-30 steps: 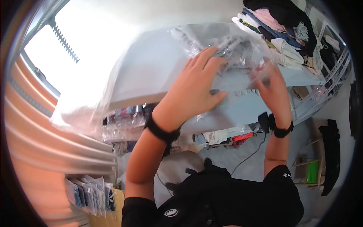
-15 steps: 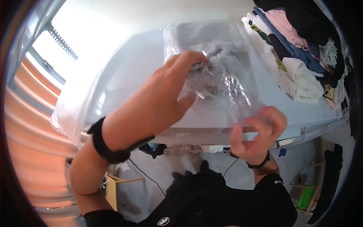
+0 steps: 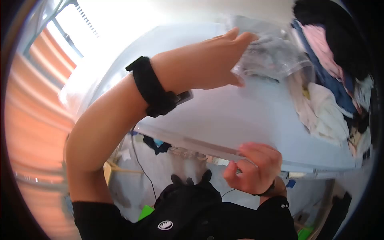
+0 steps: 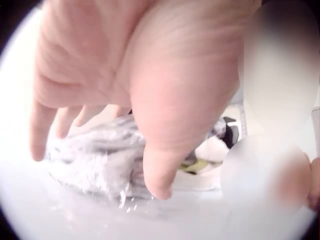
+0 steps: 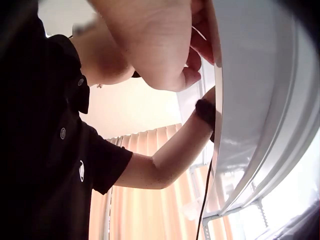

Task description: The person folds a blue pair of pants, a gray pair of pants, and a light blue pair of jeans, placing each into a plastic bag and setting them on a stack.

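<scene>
Left hand [image 3: 212, 62] spread wide at the clear bag [image 3: 274, 60]; right hand [image 3: 256, 168] at the table's [image 3: 240, 112] front edge.
My left thumb stands well apart from the fingers; whether the fingertips press the plastic, I cannot tell. The bag, crumpled grey cloth inside, lies on the table just past those fingertips, to my right. Its long axis appears to slant from far left to near right, the loose clear end pointing toward the white garment [image 3: 330, 116] in the clothes pile [image 3: 322, 48]. My right fingers are curled; cannot tell if they pinch anything.
</scene>
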